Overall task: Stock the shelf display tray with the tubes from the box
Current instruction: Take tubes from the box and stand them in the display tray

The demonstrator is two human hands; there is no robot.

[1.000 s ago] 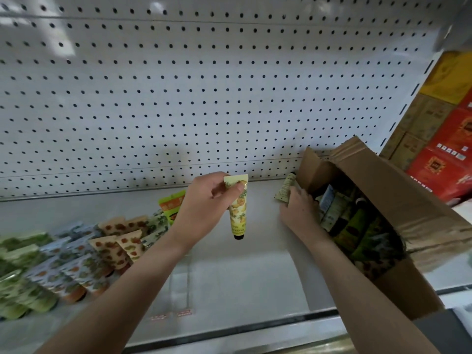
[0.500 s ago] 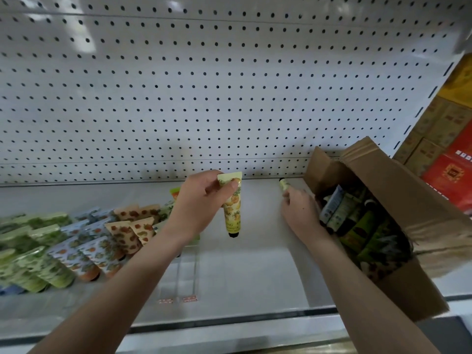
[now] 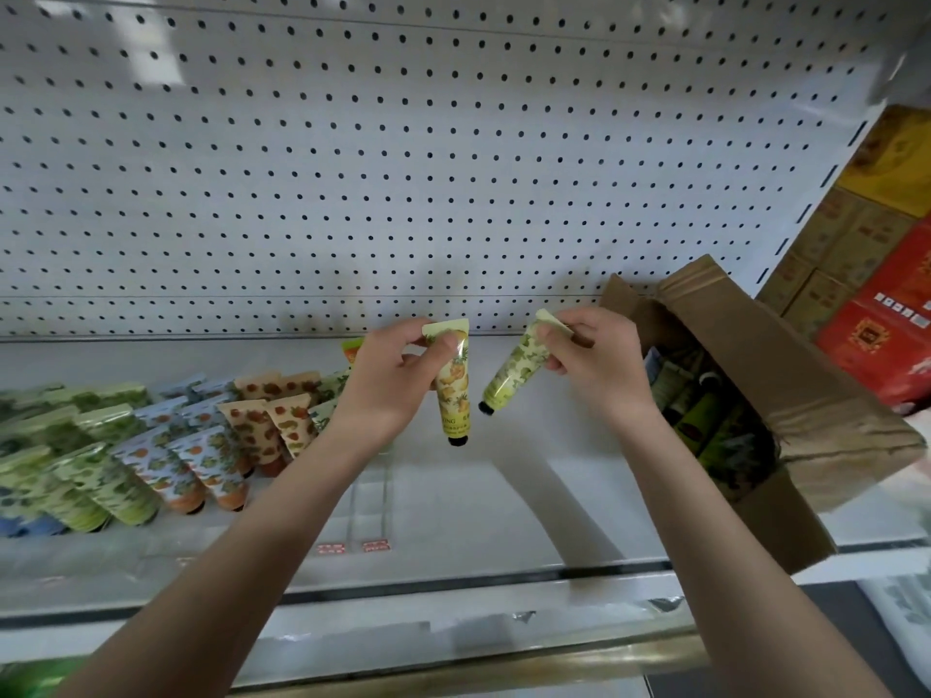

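My left hand (image 3: 390, 377) holds a yellow pineapple-print tube (image 3: 453, 390) upright by its crimped top, cap down, above the shelf. My right hand (image 3: 597, 362) pinches the crimped end of a pale green tube (image 3: 516, 370), tilted with its black cap pointing down-left. The two tubes hang side by side, apart. To the right an open cardboard box (image 3: 786, 395) lies on the shelf with several dark and green tubes (image 3: 705, 410) inside. A clear display tray (image 3: 373, 501) on the white shelf holds rows of patterned tubes (image 3: 166, 440) at the left.
A white pegboard wall (image 3: 403, 168) backs the shelf. The shelf's front edge (image 3: 453, 576) runs across below my forearms. Red and yellow cartons (image 3: 886, 274) are stacked on the neighbouring shelving at the far right. Bare shelf lies between the tray's tubes and the box.
My right hand has lifted the pale green tube out from the box's edge and brought it left, up beside the yellow tube. My left hand has kept hold of its tube.
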